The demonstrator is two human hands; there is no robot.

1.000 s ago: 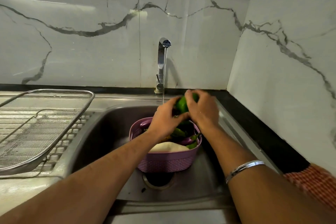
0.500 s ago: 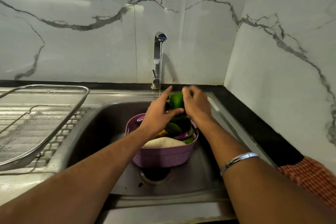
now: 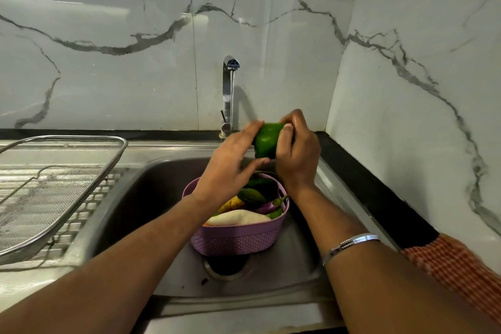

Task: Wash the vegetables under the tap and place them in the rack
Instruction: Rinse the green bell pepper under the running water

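A green bell pepper (image 3: 266, 140) is held above the sink between both hands. My right hand (image 3: 296, 156) grips its right side with curled fingers. My left hand (image 3: 230, 168) cups its left side, fingers over the top and thumb under it. Below them a purple basket (image 3: 235, 241) stands over the drain and holds several vegetables, among them a white radish (image 3: 238, 218) and a small aubergine. The tap (image 3: 229, 95) runs a thin stream just left of the pepper. A wire mesh rack (image 3: 48, 192) lies on the draining board at the left.
The steel sink (image 3: 151, 198) has a ribbed draining board on its left. A black counter strip (image 3: 374, 192) runs along the right wall. Marble walls close in behind and to the right. A checked cloth (image 3: 458, 266) lies at the right edge.
Both hands have lifted the pepper higher above the basket and turned it. The right hand now wraps more of its side.
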